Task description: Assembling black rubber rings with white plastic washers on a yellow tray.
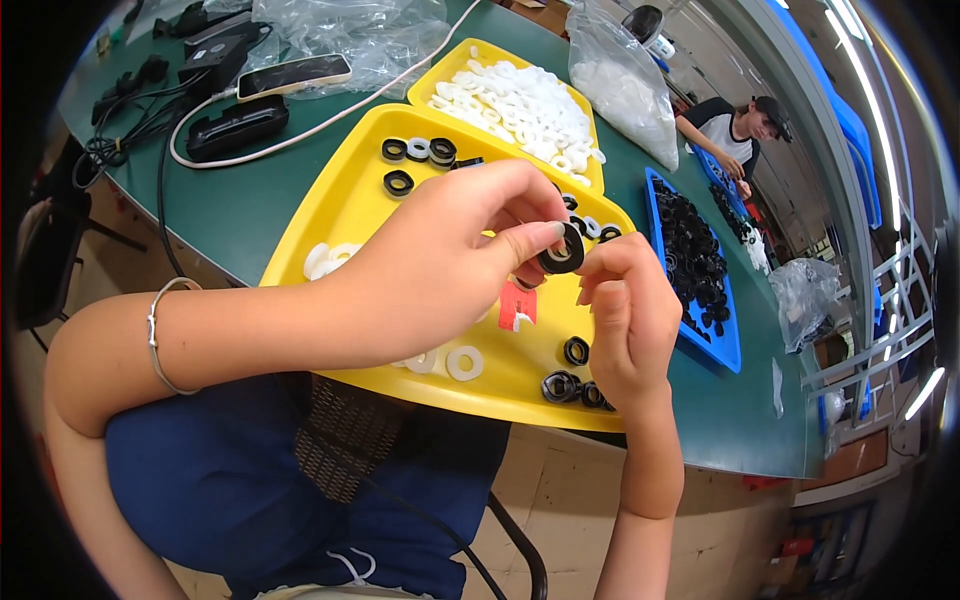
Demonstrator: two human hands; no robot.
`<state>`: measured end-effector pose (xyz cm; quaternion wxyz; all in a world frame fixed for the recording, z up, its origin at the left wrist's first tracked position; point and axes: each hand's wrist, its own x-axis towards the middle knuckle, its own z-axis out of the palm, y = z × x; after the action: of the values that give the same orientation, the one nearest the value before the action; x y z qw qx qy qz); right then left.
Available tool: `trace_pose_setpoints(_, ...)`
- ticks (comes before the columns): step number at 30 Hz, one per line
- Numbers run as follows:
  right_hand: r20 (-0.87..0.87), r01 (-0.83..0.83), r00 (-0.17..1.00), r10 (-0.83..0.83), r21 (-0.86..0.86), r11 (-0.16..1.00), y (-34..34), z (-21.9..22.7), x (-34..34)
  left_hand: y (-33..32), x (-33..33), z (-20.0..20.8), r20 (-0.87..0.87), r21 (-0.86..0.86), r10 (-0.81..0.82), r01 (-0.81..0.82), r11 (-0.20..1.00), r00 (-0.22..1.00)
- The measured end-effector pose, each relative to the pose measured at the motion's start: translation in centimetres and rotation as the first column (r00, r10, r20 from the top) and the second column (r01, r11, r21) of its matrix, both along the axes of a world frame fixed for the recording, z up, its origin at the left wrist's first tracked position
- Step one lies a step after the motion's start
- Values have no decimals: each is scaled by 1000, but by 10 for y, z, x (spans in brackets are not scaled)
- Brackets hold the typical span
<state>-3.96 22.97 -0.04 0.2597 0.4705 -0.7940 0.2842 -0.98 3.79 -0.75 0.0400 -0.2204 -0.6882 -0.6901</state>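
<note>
My left hand (480, 225) pinches a black ring (572, 262) between thumb and fingers, above the yellow tray (345, 165). A pale inner edge shows inside the ring. Close against the ring's right side is my right hand (632, 320), its fingers curled and thumb drawn in; anything within them is hidden. Below the hands lie a white washer (477, 363) and a red piece with a torn white corner (517, 306). Black rings (562, 387) cluster in the tray's near right corner, and a black ring (398, 183) lies at its far left among several others.
Behind stands a second yellow tray (418, 92) heaped with white washers (510, 105). To the right is a blue tray (727, 352) of black parts. A plastic bag (625, 85), phone (294, 75), black case (238, 128) and cables share the green table. A person (735, 130) works beyond.
</note>
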Motion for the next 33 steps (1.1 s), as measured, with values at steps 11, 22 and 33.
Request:
trace_pose_setpoints(11,212,-43,977,25,80,996,-4,-2,4,0,-1,-4,-25,-184,17,-21,983,1000)
trace_pose_setpoints(22,479,289,871,-111,-315,904,7,-2,-11,-11,-25,-9,204,-97,170,-153,983,964)
trace_pose_setpoints(33,368,10,878,-307,627,779,32,16,-8,-28,-23,-10,128,-695,-9,96,713,992)
